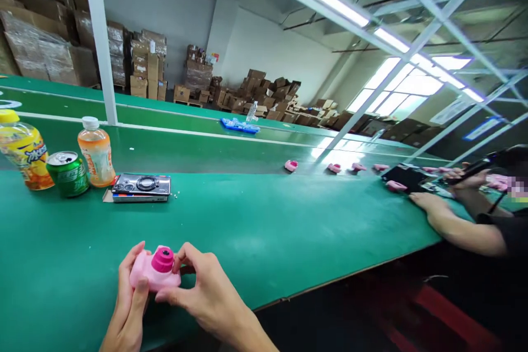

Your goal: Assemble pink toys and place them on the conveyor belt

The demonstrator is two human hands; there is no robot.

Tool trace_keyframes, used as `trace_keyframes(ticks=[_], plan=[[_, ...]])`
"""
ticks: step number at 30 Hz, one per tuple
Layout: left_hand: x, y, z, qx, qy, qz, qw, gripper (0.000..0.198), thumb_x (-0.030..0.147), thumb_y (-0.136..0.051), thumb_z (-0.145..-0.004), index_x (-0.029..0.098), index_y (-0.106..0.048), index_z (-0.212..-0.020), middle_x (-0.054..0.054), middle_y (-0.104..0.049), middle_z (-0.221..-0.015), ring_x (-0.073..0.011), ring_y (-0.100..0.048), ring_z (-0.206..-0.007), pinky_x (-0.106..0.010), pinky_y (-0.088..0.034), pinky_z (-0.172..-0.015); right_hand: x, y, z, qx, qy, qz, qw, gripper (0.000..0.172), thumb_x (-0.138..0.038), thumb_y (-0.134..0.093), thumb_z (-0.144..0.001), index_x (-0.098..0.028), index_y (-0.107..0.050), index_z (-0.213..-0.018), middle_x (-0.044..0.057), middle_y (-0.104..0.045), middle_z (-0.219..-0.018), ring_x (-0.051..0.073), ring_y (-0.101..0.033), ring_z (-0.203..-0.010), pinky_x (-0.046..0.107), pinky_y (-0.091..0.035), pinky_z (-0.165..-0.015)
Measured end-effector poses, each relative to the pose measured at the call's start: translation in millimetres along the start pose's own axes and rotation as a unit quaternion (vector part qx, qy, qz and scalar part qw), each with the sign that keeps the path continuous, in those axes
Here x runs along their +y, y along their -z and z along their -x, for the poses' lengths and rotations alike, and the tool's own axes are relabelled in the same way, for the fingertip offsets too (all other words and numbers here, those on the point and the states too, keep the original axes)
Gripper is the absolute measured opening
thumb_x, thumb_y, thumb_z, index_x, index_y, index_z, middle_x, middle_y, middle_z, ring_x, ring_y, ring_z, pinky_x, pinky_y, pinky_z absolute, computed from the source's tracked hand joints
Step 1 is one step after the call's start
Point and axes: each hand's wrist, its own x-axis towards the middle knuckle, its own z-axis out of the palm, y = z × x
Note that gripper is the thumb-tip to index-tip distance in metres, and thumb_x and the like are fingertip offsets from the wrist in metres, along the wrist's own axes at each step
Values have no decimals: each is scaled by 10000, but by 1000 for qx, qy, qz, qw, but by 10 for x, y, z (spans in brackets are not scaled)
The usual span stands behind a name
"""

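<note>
A pink toy camera (150, 278) with a darker magenta lens barrel is held just above the green table, its lens turned up and away from me. My left hand (131, 297) wraps its left side, with the thumb on the near face. On the other side, my right hand (206, 280) grips the right edge of the camera between thumb and fingers. The right fingertips lie close beside the lens and are partly hidden behind the body.
A phone on a thin box (142, 188), a green can (68, 175), an orange bottle (97, 153) and a yellow bottle (25, 151) stand at left. Several pink cameras line the belt (198, 148). At right, a co-worker's arm (457, 225) rests over the table (289, 225).
</note>
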Motion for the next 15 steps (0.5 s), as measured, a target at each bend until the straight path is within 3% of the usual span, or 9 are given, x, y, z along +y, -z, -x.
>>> trace_keyframes(ticks=[4,9,12,15], plan=[[-152,-36,-78,-22,-18,10,1000,982,847,-581,-764,249,-430,-1527,-140,-658,-1306,-386,-655,-1201,-501,-584,-995,14,99,-74,-21,-1,-22,1000,466,-497,-920,-655,-207,-639,-888,-2,-729,-890,176,-644,-830,280,-510,-779],[-297,-150,-106,-2,-69,-19,997,909,795,-539,-839,257,-377,-1553,-169,-573,-1408,-395,-566,-1323,-529,-532,-1067,53,332,-79,-5,13,-1,1000,444,-402,-912,-678,-203,-627,-954,27,-759,-996,203,-700,-930,295,-531,-834],[-275,-203,-73,-4,-83,0,997,796,758,-470,-900,265,-411,-1522,-164,-581,-1394,-350,-614,-1272,-452,-603,-960,122,709,-438,86,26,113,990,373,-299,-866,-731,-207,-616,-992,14,-753,-990,193,-698,-923,297,-514,-842],[-227,-235,-11,-56,-72,-84,992,577,708,-455,-936,285,-672,-1264,-107,-742,-1135,-291,-722,-1036,-374,-622,-875,297,1147,-1109,203,-23,240,949,340,-230,-815,-786,-180,-606,-1050,32,-733,-991,192,-680,-931,312,-507,-865]])
